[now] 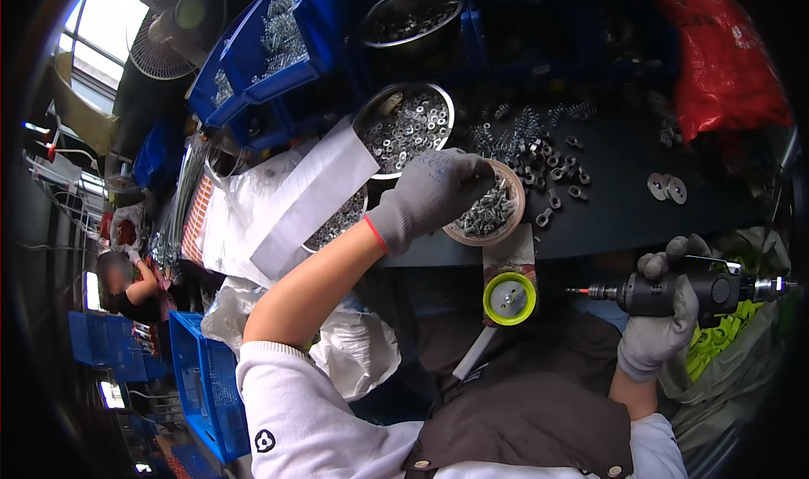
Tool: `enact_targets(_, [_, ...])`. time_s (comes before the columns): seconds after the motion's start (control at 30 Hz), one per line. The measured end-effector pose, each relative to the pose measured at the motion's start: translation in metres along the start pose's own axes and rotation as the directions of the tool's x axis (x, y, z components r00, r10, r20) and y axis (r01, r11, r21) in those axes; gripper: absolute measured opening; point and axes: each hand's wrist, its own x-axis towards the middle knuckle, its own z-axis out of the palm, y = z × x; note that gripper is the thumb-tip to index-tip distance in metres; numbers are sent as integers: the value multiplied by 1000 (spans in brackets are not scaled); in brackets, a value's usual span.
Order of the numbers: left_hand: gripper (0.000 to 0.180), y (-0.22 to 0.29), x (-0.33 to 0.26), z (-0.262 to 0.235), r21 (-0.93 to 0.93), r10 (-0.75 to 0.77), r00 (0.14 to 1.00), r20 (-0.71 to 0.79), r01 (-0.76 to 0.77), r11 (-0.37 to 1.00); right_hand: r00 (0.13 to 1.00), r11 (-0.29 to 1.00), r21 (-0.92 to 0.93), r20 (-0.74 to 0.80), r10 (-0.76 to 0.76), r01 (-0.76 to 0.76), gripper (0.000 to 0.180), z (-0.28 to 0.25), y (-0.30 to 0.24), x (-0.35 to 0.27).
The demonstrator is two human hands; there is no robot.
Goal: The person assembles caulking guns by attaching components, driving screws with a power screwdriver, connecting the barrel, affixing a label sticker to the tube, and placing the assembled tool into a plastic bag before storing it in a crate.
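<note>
My left hand (pixel 431 191), in a grey glove with a red cuff edge, reaches over a round bowl (pixel 520 199) of small screws (pixel 489 215). Its fingers are bent together at the bowl's far left side; whatever they pinch is hidden. In my gloved right hand (pixel 660 331) is a dark electric screwdriver (pixel 723 290), held sideways with its red-tipped bit pointing left. Between the bit and my lap, a round yellow-green part (pixel 511 299) with a metal disc inside sits on a light-coloured support, a pale handle-like bar (pixel 476 353) running down from it.
Metal bowls of washers (pixel 410 133) and other small hardware stand beyond my left arm. Loose nut-like fittings (pixel 554 174) and springs (pixel 527 125) lie on the dark bench, with flat discs (pixel 667 187) farther right. Blue bins (pixel 291 37) line the back. A person (pixel 135 285) works at far left.
</note>
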Motion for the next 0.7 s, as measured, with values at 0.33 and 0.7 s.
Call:
enact_targets(0.33, [22,10,-26,15,146,106,992,-65,-96,985,995,994,107,96,15,-26,53,-8,4,1])
enact_targets(0.7, [11,16,-51,37,-467,-228,888,-400,17,884,989,992,111,130,-73,59,57,33,-9,2])
